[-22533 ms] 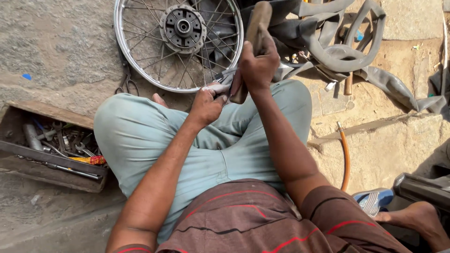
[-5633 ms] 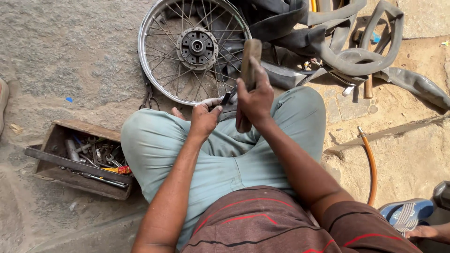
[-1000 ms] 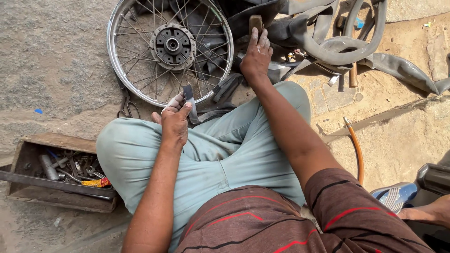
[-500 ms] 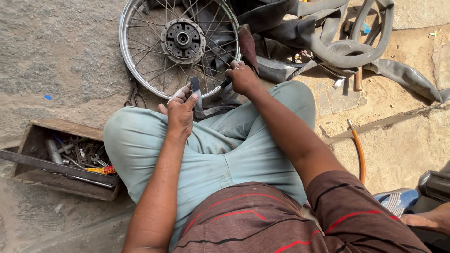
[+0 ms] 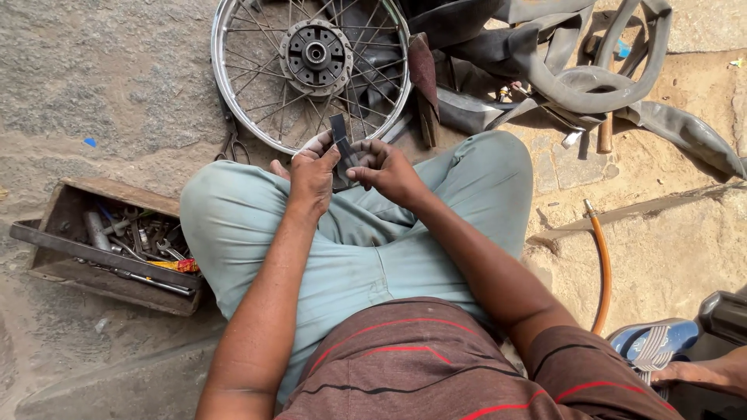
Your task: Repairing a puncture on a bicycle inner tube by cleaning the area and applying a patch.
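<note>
The person sits cross-legged on the rough stone ground, both hands raised together above the knees. The left hand (image 5: 313, 173) has its grip closed around a small dark strip (image 5: 340, 144) — flat, narrow, standing nearly upright between the two hands, its top end poking above the fingers. The right hand (image 5: 387, 167) meets it from the other side, fingertips pinched on the lower part of the same strip, so both grips are narrow and holding that one piece. What the strip is made of I cannot tell.

Just beyond the hands lies a spoked wheel (image 5: 311, 70), its shiny rim flat on the ground and the hub near its middle. To the right of the wheel a hammer (image 5: 424, 85) with a wooden handle leans by the rim, and behind it sprawls a heap of grey rubber inner tubes (image 5: 576, 70).

On the person's left sits an open wooden toolbox (image 5: 109, 245) — spanners and other metal tools jumbled inside it. On the right an orange hose (image 5: 601, 264) curves along the ground, and near the lower right corner a blue sandal (image 5: 654, 342) lies beside someone else's foot (image 5: 700, 373).
</note>
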